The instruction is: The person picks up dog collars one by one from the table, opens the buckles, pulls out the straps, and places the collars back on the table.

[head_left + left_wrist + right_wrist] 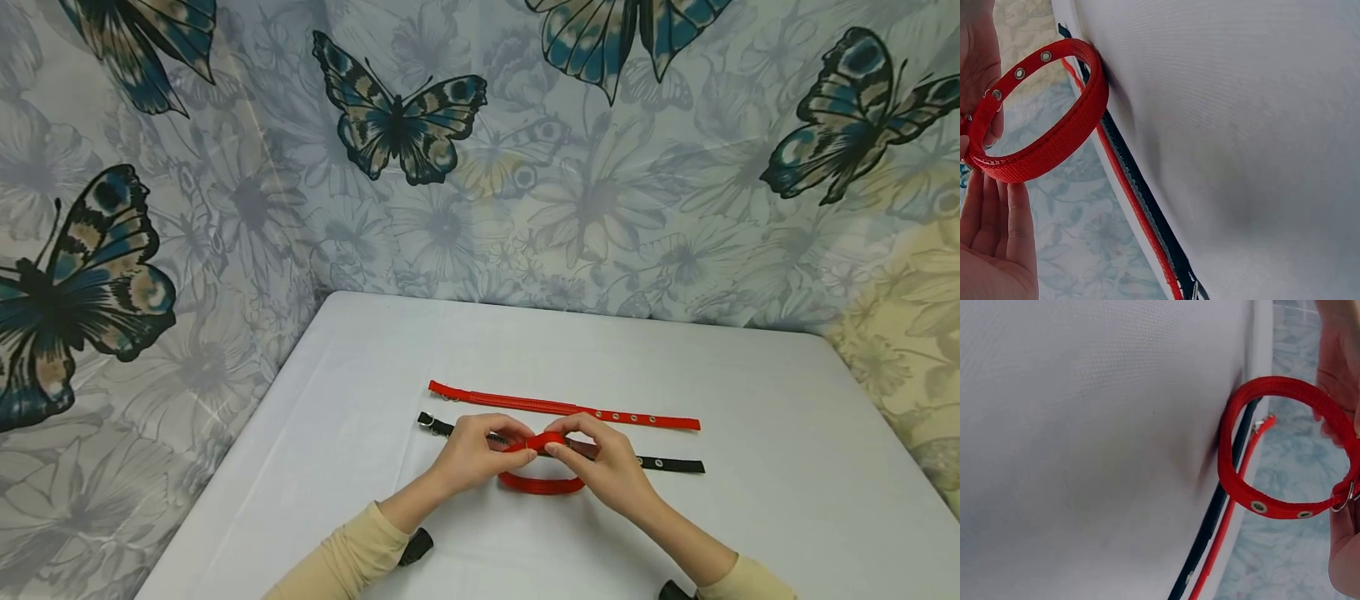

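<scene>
A red dog collar (542, 485) is closed into a loop, raised at its upper side between both hands in the head view. My left hand (474, 450) pinches the left part of its overlapping ends between thumb and fingers. From the right, my right hand (606, 467) pinches the same joined part. Metal eyelets line the strap of the red collar (1079, 125) in the left wrist view. A metal ring shows at the joined part of the red collar (1230, 469) in the right wrist view; fingers partly cover the buckle area.
Behind the hands a black collar (671, 466) lies stretched out, partly hidden by them. Farther back lies a second red collar (525, 403), also straight, with eyelets at its right end. A white table (360, 350) carries everything, against butterfly-patterned cloth (450, 233).
</scene>
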`<state>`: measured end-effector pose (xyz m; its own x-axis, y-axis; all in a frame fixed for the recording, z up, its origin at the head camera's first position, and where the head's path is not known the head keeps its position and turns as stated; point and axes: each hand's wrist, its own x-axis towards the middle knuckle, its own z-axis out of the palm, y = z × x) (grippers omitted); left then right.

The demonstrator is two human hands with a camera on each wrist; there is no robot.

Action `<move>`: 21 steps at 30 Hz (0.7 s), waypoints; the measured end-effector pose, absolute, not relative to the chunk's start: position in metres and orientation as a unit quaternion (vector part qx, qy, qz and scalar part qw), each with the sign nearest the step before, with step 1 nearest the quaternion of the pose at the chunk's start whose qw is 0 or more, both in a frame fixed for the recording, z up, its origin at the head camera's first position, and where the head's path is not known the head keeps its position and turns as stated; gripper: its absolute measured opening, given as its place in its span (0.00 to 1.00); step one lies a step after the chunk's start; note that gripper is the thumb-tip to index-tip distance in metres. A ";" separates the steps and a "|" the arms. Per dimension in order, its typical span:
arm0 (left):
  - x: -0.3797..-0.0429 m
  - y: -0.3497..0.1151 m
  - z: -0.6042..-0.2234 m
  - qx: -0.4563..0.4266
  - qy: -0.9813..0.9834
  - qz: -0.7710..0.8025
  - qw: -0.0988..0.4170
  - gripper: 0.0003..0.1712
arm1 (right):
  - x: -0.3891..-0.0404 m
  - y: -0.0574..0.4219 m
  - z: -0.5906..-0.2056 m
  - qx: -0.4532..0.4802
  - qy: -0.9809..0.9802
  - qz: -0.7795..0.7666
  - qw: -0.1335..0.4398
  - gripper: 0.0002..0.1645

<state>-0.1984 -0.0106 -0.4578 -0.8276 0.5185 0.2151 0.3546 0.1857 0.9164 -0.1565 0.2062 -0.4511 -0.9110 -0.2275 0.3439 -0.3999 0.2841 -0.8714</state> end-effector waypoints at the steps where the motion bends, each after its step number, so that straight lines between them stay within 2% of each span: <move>1: -0.199 -0.010 -0.459 0.281 0.765 0.575 0.072 0.09 | -0.157 0.206 -0.451 0.191 -0.792 0.575 0.071 0.11; 6: -0.200 -0.010 -0.462 0.272 0.758 0.589 0.071 0.10 | -0.157 0.208 -0.449 0.145 -0.780 0.608 0.038 0.11; 16: -0.199 -0.010 -0.461 0.273 0.763 0.582 0.068 0.08 | -0.161 0.213 -0.443 0.098 -0.822 0.561 0.017 0.18; 21: -0.199 -0.010 -0.459 0.267 0.765 0.582 0.066 0.08 | -0.164 0.213 -0.438 0.046 -0.834 0.550 -0.008 0.18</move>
<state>-0.1987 -0.0097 -0.4587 -0.8492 0.4846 0.2100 0.3317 0.1801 0.9260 -0.1636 0.2127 -0.4377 -0.9956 -0.0862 0.0371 -0.0681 0.3906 -0.9180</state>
